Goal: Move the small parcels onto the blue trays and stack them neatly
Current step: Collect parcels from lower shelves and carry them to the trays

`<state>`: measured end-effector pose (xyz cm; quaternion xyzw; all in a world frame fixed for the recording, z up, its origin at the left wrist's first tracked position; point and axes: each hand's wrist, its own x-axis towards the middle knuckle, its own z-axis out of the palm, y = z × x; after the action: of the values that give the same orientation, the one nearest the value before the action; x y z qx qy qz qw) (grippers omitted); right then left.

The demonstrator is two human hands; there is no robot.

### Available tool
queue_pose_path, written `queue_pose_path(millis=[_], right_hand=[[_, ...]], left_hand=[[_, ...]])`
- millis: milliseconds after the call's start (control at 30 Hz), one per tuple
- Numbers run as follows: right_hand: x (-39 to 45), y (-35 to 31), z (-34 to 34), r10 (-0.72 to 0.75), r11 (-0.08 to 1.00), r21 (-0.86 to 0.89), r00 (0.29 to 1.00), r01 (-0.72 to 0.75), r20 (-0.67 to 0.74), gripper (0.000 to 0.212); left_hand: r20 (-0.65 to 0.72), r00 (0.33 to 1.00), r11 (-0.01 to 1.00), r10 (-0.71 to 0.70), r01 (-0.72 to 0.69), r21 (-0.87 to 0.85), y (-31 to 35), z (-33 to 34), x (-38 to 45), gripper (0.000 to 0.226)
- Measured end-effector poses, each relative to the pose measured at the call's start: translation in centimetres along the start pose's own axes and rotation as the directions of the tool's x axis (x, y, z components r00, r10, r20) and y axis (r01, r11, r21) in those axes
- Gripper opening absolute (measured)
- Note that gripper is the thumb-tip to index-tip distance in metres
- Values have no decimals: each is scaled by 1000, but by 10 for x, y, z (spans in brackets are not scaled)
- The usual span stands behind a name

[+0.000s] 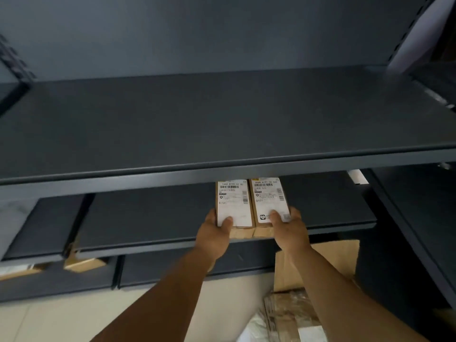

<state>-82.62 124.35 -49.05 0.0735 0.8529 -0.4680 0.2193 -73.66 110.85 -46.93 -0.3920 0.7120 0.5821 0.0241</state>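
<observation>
Parcels first: the left hand [217,230] grips the left parcel [234,203] at its near end, thumb on the label, and the right hand [286,228] grips the right parcel [270,201] the same way. Both lie side by side, touching, on the middle blue shelf tray [148,218]. They look like stiff, light cardboard with slick labels; holding them by the long edges seems safest. Their far ends are hidden under the upper shelf [222,124]. Whether more boxes lie beneath them is unclear.

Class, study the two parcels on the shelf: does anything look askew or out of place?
Nothing stands out. The left parcel and right parcel lie flat, side by side and aligned on the dark shelf, each gripped by the left hand and right hand.
</observation>
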Motion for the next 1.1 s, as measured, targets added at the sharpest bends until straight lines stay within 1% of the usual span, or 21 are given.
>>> queue_pose_path(millis=[100,300,433,533,767,933,1100], right_hand=[[-41,-19,4,-38,999,-18,997,39,72,43],[-120,-52,25,-90,994,-48,979,100,184,48],[-169,-76,44,-156,983,-58,958,174,241,44],[-210,-92,63,-195,975,-51,942,217,275,44],[-326,-126,117,-299,950,20,891,311,341,46],[-419,-149,155,-369,926,74,842,371,394,51],[-506,-173,193,-443,894,139,795,426,413,48]], left_hand=[[-49,999,999,-23,22,-32,-1,-28,-36,40],[-126,990,992,-59,44,-120,-3,-92,-111,40],[-184,982,985,-51,19,-174,-11,-141,-155,39],[-231,971,981,-56,10,-196,-21,-179,-187,43],[-391,918,964,-68,-41,-263,-56,-279,-268,53],[-480,876,950,-48,-109,-294,-85,-355,-334,52],[-534,845,935,-25,-169,-311,-108,-430,-394,50]])
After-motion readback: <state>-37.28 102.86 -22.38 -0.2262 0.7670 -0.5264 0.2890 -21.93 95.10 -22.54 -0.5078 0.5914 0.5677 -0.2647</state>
